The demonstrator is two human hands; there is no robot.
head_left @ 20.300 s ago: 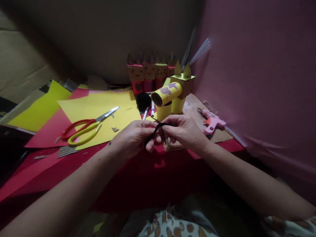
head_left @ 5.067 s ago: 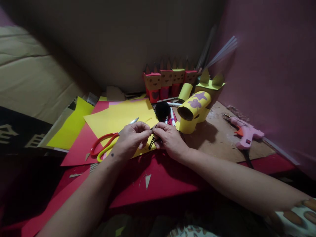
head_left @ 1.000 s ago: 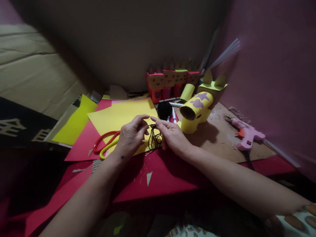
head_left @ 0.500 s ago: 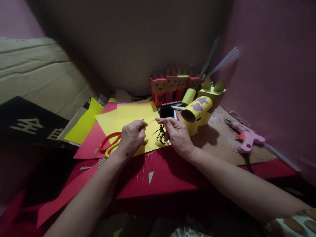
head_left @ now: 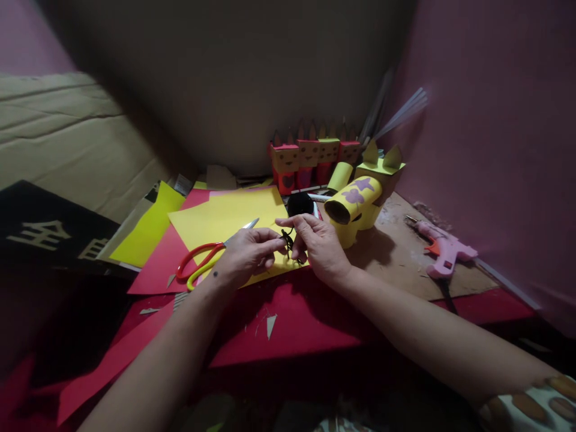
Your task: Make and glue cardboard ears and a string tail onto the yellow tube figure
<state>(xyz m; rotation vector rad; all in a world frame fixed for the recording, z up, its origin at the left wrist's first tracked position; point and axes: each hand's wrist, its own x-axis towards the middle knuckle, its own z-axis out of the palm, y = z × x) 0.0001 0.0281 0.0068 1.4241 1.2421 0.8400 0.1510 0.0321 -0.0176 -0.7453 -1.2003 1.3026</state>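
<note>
A small bundle of black yarn (head_left: 288, 241) hangs between my hands above the yellow paper (head_left: 252, 207). My right hand (head_left: 324, 249) is closed on the bundle, index finger stretched along its top. From the other side, the thumb and fingers of my left hand (head_left: 243, 255) pinch the loose strands. A round black thing, perhaps a yarn ball (head_left: 300, 204), sits just behind my right hand. Scissors with red and yellow handles (head_left: 200, 264) lie on the paper, partly hidden by my left hand.
A yellow tube figure with purple shapes (head_left: 360, 195) stands on a cardboard sheet (head_left: 418, 264), with a pink glue gun (head_left: 445, 247) to its right. Several cardboard-faced figures (head_left: 308, 156) line the back. Red paper (head_left: 148, 270) and scraps (head_left: 270, 326) lie on the red cloth.
My left hand has moved right and now pinches the yarn strands, uncovering the scissor blades. My right hand stays on the bundle. The view has shifted slightly.
</note>
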